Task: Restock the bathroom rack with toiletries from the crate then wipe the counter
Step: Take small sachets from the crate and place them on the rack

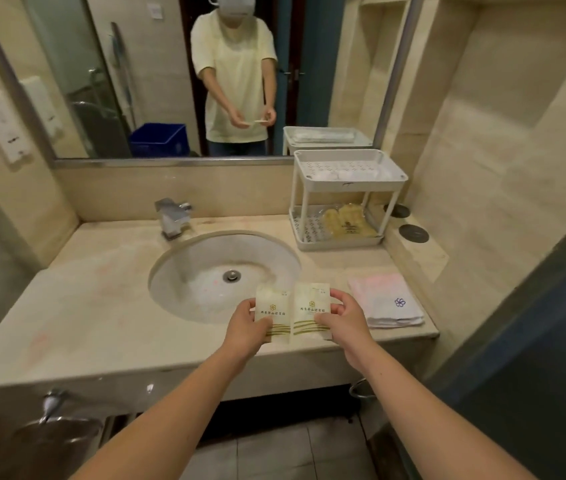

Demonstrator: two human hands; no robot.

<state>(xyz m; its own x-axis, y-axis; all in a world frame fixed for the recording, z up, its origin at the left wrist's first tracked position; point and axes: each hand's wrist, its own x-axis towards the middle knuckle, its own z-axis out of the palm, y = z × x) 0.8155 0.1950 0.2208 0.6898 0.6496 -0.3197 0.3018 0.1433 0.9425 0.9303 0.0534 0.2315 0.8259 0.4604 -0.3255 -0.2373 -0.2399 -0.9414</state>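
Left hand: the left hand pinches the left sachet at its lower left corner, thumb on top
Right hand: the right hand pinches the right sachet at its right edge
Sachets: flat, side by side, inner edges touching or nearly so, held over the front rim of the sink, well apart from the rack
Rack: two tiers at the back right of the counter; yellowish packets lie in the lower tier; the upper tier holds something pale, too dim to name
Crate: the blue crate shows only in the mirror, behind the person
Cloth: the cloth lies folded right of the sink, untouched
Done: restocking looks part way through, judging by the packets
Left: both sachets have yet to reach the rack; the wipe is not begun, and reddish smears mark the counter left of the sink
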